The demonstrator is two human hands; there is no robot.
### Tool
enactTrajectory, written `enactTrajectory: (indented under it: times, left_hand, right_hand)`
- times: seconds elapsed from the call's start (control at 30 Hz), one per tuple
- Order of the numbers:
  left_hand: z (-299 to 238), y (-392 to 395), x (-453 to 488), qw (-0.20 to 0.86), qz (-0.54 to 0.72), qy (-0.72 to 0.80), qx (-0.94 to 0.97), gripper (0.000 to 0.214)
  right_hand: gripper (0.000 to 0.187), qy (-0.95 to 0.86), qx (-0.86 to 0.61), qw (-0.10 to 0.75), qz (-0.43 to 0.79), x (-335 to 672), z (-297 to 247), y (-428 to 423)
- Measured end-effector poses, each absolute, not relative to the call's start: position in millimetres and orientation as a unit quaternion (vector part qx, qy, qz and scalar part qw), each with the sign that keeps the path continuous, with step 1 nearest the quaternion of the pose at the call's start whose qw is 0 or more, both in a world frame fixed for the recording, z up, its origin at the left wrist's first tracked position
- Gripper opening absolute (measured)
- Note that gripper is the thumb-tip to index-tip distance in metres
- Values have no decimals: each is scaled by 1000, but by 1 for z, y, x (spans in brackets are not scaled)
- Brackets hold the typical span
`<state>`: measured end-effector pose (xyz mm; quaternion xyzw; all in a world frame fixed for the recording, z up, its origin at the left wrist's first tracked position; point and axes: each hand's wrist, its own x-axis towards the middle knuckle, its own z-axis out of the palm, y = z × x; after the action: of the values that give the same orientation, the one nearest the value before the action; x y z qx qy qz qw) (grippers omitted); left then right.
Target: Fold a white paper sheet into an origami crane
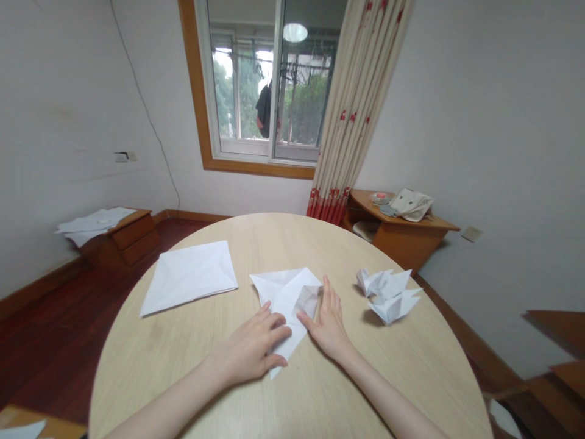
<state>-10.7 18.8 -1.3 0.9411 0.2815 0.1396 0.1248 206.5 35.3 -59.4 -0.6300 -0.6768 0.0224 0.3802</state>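
Observation:
A partly folded sheet of white paper (286,296) lies on the table in front of me, with one pointed end toward me. My left hand (258,341) rests on its left side, fingers spread and lying on the paper. At the right edge is my right hand (328,320), its thumb on the sheet beside a raised, shaded flap and its fingers stretched out along the edge. Folded white paper figures (393,296) stand to the right of that hand. On the left lies a stack of flat white paper (192,274).
The round wooden table (256,238) has its curved edge all around. Behind it on the right is a corner cabinet (402,235) with a cloth bag (411,204). A low drawer cabinet (132,235) with papers stands at the left. A curtain (351,110) hangs by the window.

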Motion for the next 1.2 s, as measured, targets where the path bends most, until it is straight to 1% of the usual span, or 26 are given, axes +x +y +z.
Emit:
enactTrajectory:
  times: [0.1,0.2,0.33,0.43,0.63,0.8,1.2]
  left_hand:
    - [-2,17,-10,106,131,283,944,47]
    - [-3,16,-9,75,120,288,947,50]
    - [-5,16,-10,54,97,287,951,53]
    - [-7,17,-10,51,100,286,952,54]
    - [-7,18,-10,51,95,285,952,55]
    - [-6,18,-9,63,108,287,950,54]
    - [-5,18,-8,52,105,292,949,55]
  right_hand:
    - [92,-684,-634,360,14,206,-62,36]
    - [89,-694,-631,347,10,205,-63,35]
    - [93,-700,-637,322,17,204,-60,33]
    - [98,-704,-638,313,19,204,-58,33]
    - [101,-705,-640,305,-2,203,-58,32]
    - [98,-707,-638,306,4,203,-57,32]
    - [94,-713,-637,292,5,204,-56,32]
